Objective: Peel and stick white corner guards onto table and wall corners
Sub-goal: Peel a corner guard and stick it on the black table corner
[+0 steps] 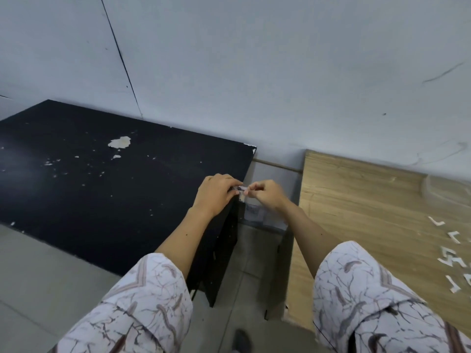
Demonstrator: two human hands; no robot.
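Observation:
A small white corner guard (241, 193) is pinched between both hands, right at the near right corner of the black table (102, 179). My left hand (216, 193) rests over the table's edge with its fingertips on the guard. From the right, my right hand (267, 194) grips the guard's other end with thumb and forefinger. Most of the guard is hidden by my fingers, so I cannot tell whether its backing is on. Several more white corner guards (453, 258) lie loose on the wooden table (356, 212) at the far right.
The black table's top is chipped with pale patches (119, 142). A narrow gap with tiled floor (244, 263) separates the two tables. Both stand against a grey wall (254, 72). A clear plastic container (448, 192) sits on the wooden table near the wall.

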